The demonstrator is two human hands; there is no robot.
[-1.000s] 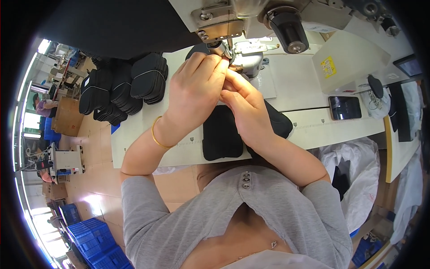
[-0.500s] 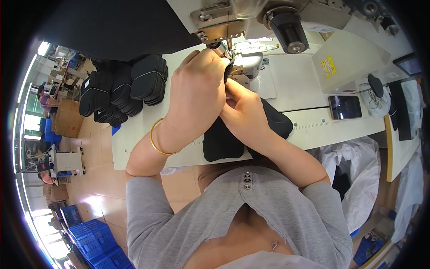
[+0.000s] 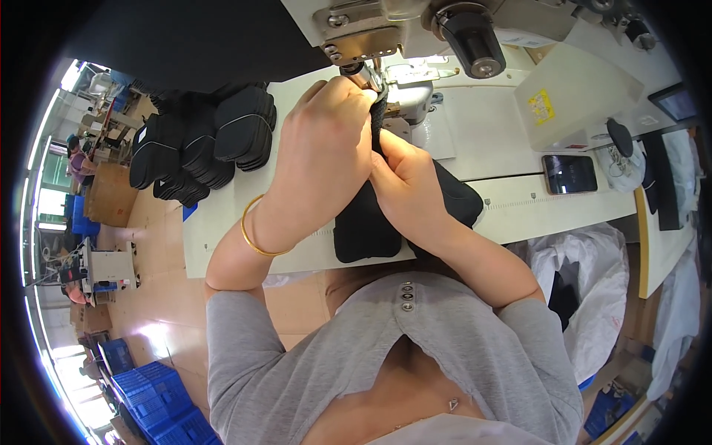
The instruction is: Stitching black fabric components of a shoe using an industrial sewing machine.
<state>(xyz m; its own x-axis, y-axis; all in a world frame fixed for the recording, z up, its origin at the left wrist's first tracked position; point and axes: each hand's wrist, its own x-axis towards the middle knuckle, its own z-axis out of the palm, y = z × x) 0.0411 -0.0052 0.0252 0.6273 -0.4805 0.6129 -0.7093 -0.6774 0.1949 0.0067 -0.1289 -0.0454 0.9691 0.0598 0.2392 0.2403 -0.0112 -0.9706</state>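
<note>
My left hand (image 3: 322, 141), a gold bangle at its wrist, is closed at the needle area of a sewing machine (image 3: 415, 104). Its fingertips pinch the upper part of a black textured strip (image 3: 377, 122). Lower on the same strip, my right hand (image 3: 406, 185) is closed with thumb and fingers pressed together. Part of the strip is hidden behind the fingers. Beneath my hands, black rounded fabric pieces (image 3: 367, 231) lie at the table's front edge; whether the strip joins them I cannot tell.
Tied stacks of black pads (image 3: 245, 130) stand on the left of the table (image 3: 512, 208). A phone (image 3: 569, 174) lies to the right. A white plastic bag (image 3: 597, 297) hangs below at right. Blue crates (image 3: 159, 397) stand on the floor at lower left. The machine head overhangs my hands.
My right hand has slid slightly down, away from the left fingertips, and more of the black strip shows between them. My left hand stays close to the needle area.
</note>
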